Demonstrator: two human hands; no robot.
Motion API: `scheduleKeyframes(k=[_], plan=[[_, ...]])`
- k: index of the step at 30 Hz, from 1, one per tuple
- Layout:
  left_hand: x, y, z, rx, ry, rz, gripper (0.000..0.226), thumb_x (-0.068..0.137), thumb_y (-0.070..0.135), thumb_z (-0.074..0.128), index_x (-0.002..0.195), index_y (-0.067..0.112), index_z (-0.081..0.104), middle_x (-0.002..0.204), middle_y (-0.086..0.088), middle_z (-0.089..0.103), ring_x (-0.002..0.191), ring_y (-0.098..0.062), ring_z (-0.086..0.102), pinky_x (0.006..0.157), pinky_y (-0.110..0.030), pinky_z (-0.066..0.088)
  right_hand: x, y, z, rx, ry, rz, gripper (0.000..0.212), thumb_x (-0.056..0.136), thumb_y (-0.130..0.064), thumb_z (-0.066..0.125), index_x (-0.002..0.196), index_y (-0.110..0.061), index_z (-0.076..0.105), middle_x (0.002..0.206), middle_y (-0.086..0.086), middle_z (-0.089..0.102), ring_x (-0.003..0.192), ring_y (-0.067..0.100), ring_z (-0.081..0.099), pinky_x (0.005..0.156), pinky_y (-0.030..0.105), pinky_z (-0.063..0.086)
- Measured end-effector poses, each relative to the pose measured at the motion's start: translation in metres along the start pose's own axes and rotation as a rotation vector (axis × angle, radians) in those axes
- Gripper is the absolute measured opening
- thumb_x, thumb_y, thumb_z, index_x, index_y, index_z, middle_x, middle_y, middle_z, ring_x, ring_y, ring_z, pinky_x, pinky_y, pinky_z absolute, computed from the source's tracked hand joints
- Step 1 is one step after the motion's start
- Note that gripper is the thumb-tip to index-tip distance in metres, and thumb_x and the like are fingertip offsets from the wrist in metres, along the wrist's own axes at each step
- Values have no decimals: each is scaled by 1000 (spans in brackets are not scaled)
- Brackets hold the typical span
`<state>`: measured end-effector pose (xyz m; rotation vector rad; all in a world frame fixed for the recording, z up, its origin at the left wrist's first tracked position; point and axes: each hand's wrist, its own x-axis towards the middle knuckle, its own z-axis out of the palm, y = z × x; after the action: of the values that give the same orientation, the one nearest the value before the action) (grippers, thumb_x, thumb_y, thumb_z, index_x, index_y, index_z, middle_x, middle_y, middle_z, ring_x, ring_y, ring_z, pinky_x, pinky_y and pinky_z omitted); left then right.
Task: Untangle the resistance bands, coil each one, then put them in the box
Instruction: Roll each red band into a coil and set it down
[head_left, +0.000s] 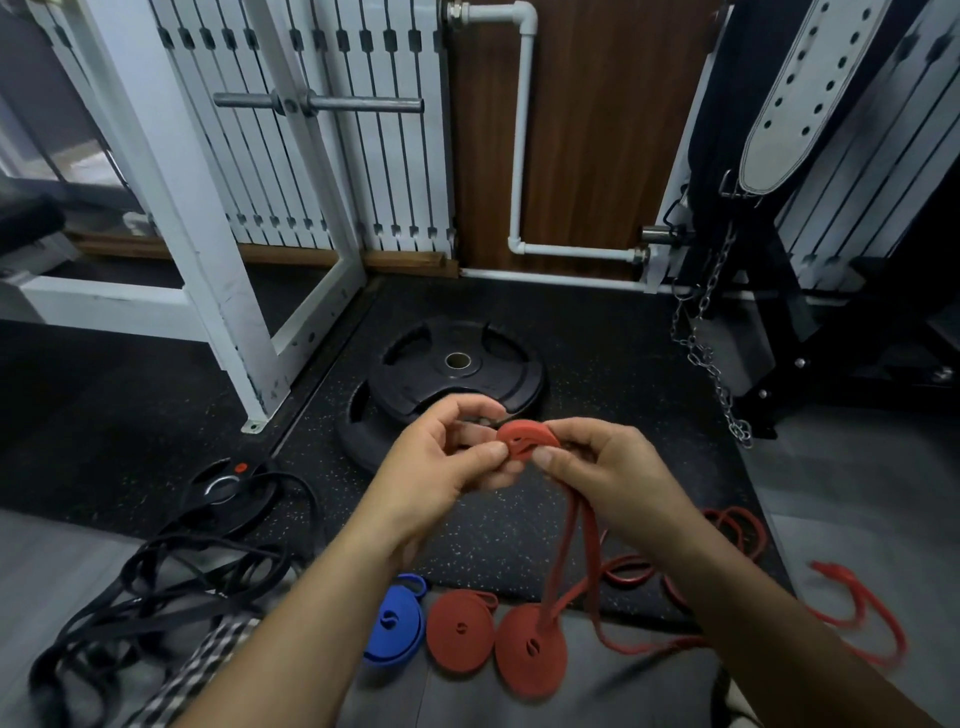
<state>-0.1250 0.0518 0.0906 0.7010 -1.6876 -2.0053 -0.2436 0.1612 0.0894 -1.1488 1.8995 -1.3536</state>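
The small red coil (527, 440) held up between the two hands looks only a few turns deep, and the main risk from here is that it springs open: the rubber is flat and stretchy, so any slack in the pinch would likely let the turns slide sideways and unwind. The free tail of this red band (571, 540) hangs down from the coil and runs across the floor towards the loose red loops (727, 540) on the right; if it snags among them, or drags over the finished red coil (530, 649) below, the winding could be pulled askew or a done coil disturbed.

The left hand (441, 467) has its fingers curled, thumb and fingertips pinching the left edge of the coil. The right hand (608, 467) pinches the right edge between thumb and forefinger, the other fingers curled in, with the tail passing under them.

On the floor near the person lie a blue coil (395, 629) and a second red coil (460, 631), touching. The black bands (171, 582) at the left remain a tangle. No box is in view
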Motion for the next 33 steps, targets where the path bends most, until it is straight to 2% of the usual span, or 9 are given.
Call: scheduleKeyframes(k=[3,6,13,17,19,22,26,29,33], plan=[[2,0,-4,421,-18,124,26,79,-7,63,81,20,65,63,0,62,56,-10,59,52,-19,49,-2,0,-3,-217,-33,-13,19,85,-16,63,85,-35,62,79,-8,63,70,1,58,63,17,47],[-1,3,2,171,29,97,19,80,-9,60,81,10,64,59,-1,66,54,-9,62,54,-17,51,-1,-2,-4,32,-13,-5,17,84,-10,64,88,-26,66,76,-6,63,63,-4,56,60,12,44],[-5,-1,22,-513,95,-59,13,84,-9,51,90,1,56,69,-8,71,64,-14,70,56,-17,55,0,4,8,587,75,75,31,67,-24,65,96,-15,70,86,2,73,82,12,67,74,19,53],[-4,-4,26,-691,41,-145,15,85,-9,48,96,-3,56,75,-12,71,68,-16,71,60,-21,58,-2,7,16,555,168,75,21,76,-18,65,97,-17,70,101,7,71,96,16,67,78,21,53],[-5,-5,26,-611,7,-167,16,86,-8,48,98,-2,57,77,-12,71,68,-15,71,58,-19,56,-1,8,9,469,180,85,14,80,-14,64,90,-20,71,97,6,70,89,14,67,72,20,53],[-2,-4,18,-145,-24,-98,20,84,-2,58,101,8,60,87,-11,68,67,-13,69,54,-19,53,-1,4,-5,396,94,80,13,81,-8,65,89,-17,71,77,-1,73,71,4,66,62,13,50],[2,-2,6,307,-22,96,27,77,3,68,96,22,66,81,-1,63,57,-6,56,48,-17,43,-2,5,-7,-112,54,0,12,80,-13,70,88,-22,69,80,-8,66,74,1,62,66,13,47],[0,2,7,308,-21,96,19,78,-4,65,80,15,66,65,0,62,51,-7,57,48,-16,47,-4,7,-4,-302,43,-56,13,80,-18,69,93,-19,69,85,-8,61,79,3,57,69,15,44],[-2,4,7,195,-11,141,14,82,-4,60,83,10,63,62,-1,65,54,-9,62,57,-18,53,-3,0,-9,16,23,-36,22,78,-8,70,88,-27,65,83,-9,67,78,-1,64,70,12,48]])
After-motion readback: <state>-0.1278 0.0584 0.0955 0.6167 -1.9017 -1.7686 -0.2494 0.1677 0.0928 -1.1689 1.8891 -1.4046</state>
